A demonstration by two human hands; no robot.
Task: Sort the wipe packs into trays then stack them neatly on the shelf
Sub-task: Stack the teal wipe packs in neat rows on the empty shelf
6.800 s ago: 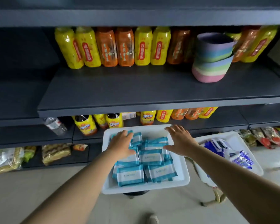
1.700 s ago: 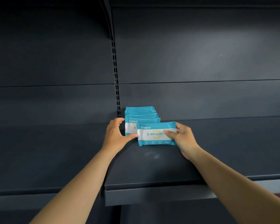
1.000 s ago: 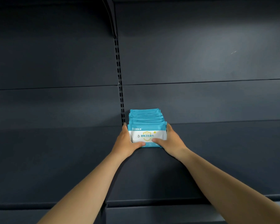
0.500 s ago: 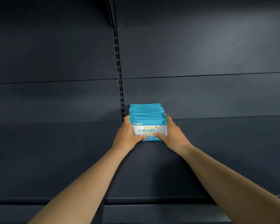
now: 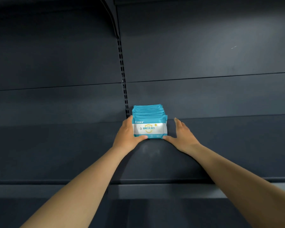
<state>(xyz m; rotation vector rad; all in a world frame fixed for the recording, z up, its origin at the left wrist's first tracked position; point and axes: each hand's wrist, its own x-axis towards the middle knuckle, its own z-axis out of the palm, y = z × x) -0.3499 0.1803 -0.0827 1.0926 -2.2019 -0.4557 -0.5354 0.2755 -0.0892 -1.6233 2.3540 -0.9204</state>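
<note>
A row of several teal-and-white wipe packs (image 5: 149, 127) stands upright on the dark shelf (image 5: 155, 162), running back to the rear panel. My left hand (image 5: 127, 137) lies against the row's left side, with its thumb under the front pack's lower edge. To the right of the row, my right hand (image 5: 183, 137) has straight fingers held a little off the packs. Only its thumb tip touches the front pack's lower right corner. No trays are in view.
A slotted upright post (image 5: 123, 74) runs down the back panel just left of the packs. The shelf's front lip (image 5: 155, 188) crosses below my forearms. Dark shelf surface stretches to both sides of the row.
The loose front pack was pushed back flush against the row. Since half a second ago my right hand's fingers have come away from the row's right side; my left hand stays against it.
</note>
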